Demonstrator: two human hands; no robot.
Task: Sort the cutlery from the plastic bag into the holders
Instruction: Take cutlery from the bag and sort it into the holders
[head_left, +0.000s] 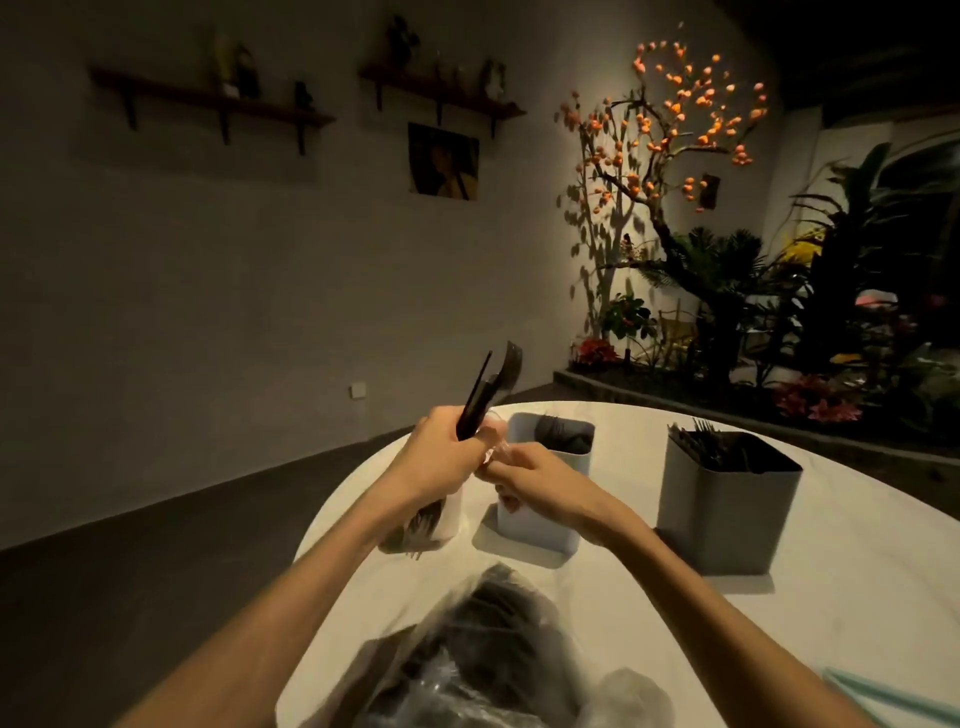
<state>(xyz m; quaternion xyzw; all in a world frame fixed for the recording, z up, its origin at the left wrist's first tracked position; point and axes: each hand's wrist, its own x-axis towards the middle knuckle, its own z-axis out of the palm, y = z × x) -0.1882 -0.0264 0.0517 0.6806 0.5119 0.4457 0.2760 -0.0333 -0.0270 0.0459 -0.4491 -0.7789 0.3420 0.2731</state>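
My left hand (441, 457) grips a small bundle of black plastic cutlery (485, 387) that sticks up above it, a spoon bowl at the top. My right hand (530, 475) pinches a clear wrapper (493, 447) at the bundle's lower end, just beside my left hand. Both hands hover over the far part of the white round table (831, 623). A clear plastic bag (483, 654) full of black cutlery lies at the near edge. Three grey-white holders stand behind: a left one (447, 519) partly hidden by my left wrist, a middle one (545, 499) with spoons, and a right one (727, 514) with forks.
A pale green strip (893, 696) lies at the table's near right edge. Beyond the table are a dark floor, a wall with shelves, and a planter bed (727, 364) with plants and a lit tree on the right.
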